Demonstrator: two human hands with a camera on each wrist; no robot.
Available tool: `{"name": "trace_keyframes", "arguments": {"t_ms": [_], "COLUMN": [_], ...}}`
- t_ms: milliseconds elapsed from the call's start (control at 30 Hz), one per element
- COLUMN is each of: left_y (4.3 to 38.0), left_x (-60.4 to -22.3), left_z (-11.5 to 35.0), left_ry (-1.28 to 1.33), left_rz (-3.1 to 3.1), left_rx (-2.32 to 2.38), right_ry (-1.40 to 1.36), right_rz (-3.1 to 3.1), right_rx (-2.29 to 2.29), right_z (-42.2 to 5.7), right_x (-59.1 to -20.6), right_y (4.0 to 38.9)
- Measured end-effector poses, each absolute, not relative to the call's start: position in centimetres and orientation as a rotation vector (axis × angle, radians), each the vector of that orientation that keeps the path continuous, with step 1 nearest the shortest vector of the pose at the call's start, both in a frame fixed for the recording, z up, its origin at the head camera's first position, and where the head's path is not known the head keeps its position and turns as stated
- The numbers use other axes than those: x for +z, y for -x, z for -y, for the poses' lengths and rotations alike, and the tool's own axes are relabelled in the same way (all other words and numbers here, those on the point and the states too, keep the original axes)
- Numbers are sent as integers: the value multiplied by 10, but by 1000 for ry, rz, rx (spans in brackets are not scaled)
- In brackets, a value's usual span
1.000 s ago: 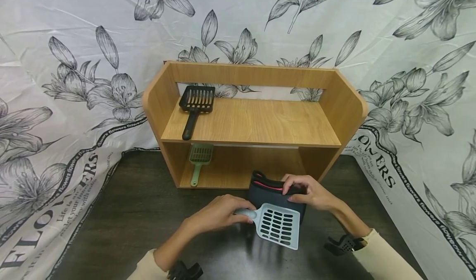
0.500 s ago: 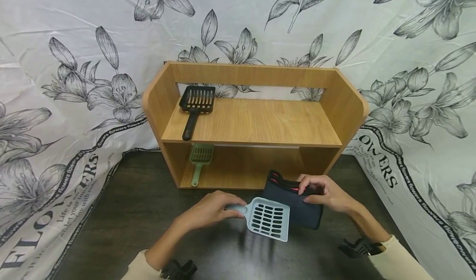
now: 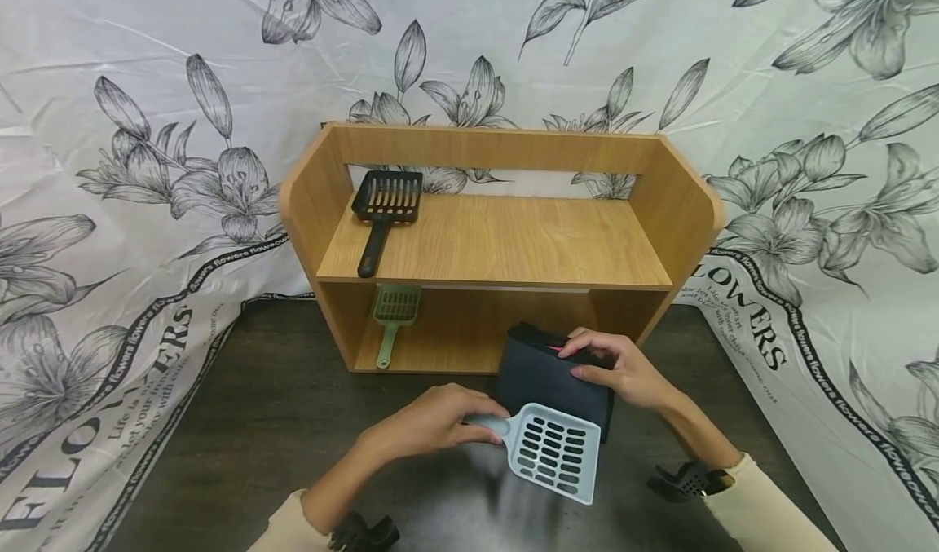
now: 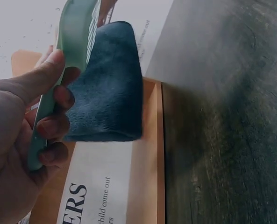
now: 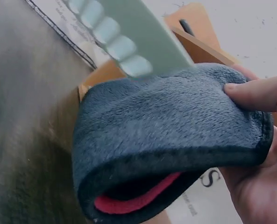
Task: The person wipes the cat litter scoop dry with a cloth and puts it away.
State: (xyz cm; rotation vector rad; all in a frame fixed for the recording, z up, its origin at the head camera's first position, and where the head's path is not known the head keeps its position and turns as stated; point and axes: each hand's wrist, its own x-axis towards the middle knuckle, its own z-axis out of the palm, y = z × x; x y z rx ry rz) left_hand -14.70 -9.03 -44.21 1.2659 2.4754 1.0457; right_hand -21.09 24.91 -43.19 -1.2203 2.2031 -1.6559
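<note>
In the head view my left hand [image 3: 443,420] grips the handle of a pale blue slotted litter scoop [image 3: 555,452], its wide end pointing right and down. The left wrist view shows fingers and thumb curled round that handle. My right hand [image 3: 614,368] pinches a folded dark blue fleecy cloth [image 3: 544,382] between thumb and fingers. A pink inner layer shows in the cloth's fold in the right wrist view. In the head view, the scoop overlaps the lower part of the cloth, in front of it. Both are held over the table, before the shelf.
A two-tier wooden shelf [image 3: 499,242] stands at the back of the dark table [image 3: 242,430]. On its upper left lies a black litter scoop [image 3: 380,224]; below it a green litter scoop [image 3: 396,315]. A flower-printed sheet [image 3: 183,14] hangs behind and at both sides.
The cloth and right hand shifted right, then came back left. My left hand and the scoop went left, then back right and slightly lower. Both grips stay the same.
</note>
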Motion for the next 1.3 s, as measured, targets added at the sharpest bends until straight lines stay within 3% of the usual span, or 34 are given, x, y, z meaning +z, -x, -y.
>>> {"name": "trace_keyframes", "arguments": {"t_ms": [267, 567, 900, 1100, 1300], "left_y": [147, 146, 145, 149, 152], "left_x": [-440, -444, -442, -431, -426], "left_z": [89, 107, 120, 118, 111], "left_ry": [-1248, -1176, -1083, -1099, -1147], "left_rz": [-2563, -2612, -2734, -2760, -2729], "left_rx": [984, 1036, 1049, 1147, 1224], "right_ry": [1256, 1274, 924, 627, 565], "right_rz": [-2043, -2114, -2143, -1749, -1644], "right_rx": [-1596, -1586, -1759, -2059, -2144], "right_z": [-240, -260, -274, -260, -237], "right_x": [-437, -431, -433, -454, -471], "right_y": [205, 198, 190, 187, 184]}}
